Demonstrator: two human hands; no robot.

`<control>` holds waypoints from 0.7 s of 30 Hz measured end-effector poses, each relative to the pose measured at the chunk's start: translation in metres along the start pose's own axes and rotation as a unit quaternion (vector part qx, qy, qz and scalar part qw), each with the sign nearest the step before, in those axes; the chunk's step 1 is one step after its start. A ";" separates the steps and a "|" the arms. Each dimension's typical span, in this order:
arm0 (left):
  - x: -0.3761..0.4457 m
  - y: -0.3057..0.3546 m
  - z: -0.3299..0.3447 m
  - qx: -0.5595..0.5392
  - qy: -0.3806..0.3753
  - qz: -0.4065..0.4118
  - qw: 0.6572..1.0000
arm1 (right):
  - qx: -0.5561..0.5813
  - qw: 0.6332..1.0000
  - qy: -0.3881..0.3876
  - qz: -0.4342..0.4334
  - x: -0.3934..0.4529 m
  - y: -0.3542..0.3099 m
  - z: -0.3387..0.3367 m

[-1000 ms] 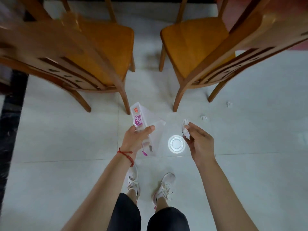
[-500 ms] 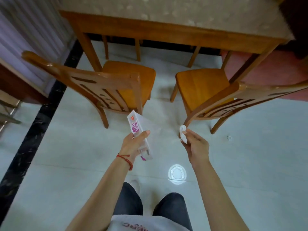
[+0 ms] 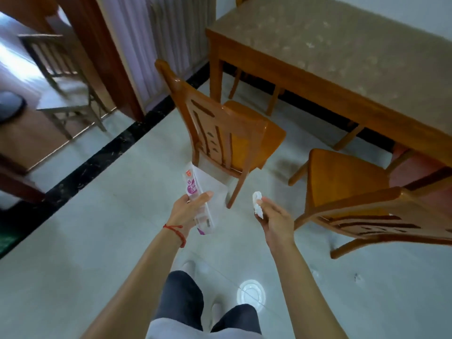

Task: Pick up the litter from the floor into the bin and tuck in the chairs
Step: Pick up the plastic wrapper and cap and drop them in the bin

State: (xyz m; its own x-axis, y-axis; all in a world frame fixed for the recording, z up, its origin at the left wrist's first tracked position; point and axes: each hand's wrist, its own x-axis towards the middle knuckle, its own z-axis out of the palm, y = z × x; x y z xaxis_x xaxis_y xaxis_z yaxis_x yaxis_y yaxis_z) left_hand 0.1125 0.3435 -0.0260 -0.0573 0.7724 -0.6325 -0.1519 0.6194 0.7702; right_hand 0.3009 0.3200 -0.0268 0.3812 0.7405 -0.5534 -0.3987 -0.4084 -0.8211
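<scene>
The left hand (image 3: 187, 211) grips a clear plastic wrapper (image 3: 199, 201) with purple print, thumb across its front; the right hand (image 3: 275, 221) pinches a crumpled white tissue (image 3: 257, 203) at its fingertips; just beyond the wrapper stands one wooden chair (image 3: 227, 140), beside the tissue hand another chair (image 3: 354, 192), both pulled out from the table (image 3: 342, 59); small litter scraps (image 3: 357, 277) lie on the floor (image 3: 97, 241) behind the right hand.
</scene>
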 end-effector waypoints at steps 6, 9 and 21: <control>-0.032 -0.015 -0.045 -0.097 0.075 -0.004 0.992 | -0.038 0.996 -0.074 0.024 -0.015 0.008 0.036; -0.048 -0.018 -0.077 -0.136 0.109 0.014 0.985 | -0.064 0.990 -0.126 0.031 -0.029 0.017 0.066; -0.115 -0.038 -0.257 -0.260 0.263 0.061 0.927 | -0.160 0.936 -0.308 0.064 -0.121 0.103 0.223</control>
State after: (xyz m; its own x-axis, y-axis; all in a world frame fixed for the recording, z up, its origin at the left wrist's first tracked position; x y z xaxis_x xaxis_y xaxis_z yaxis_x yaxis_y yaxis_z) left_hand -0.1289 0.1949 -0.0038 -0.5577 0.5724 -0.6010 -0.5606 0.2742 0.7814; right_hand 0.0273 0.3074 -0.0131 -0.2441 0.8016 -0.5458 -0.1015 -0.5809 -0.8076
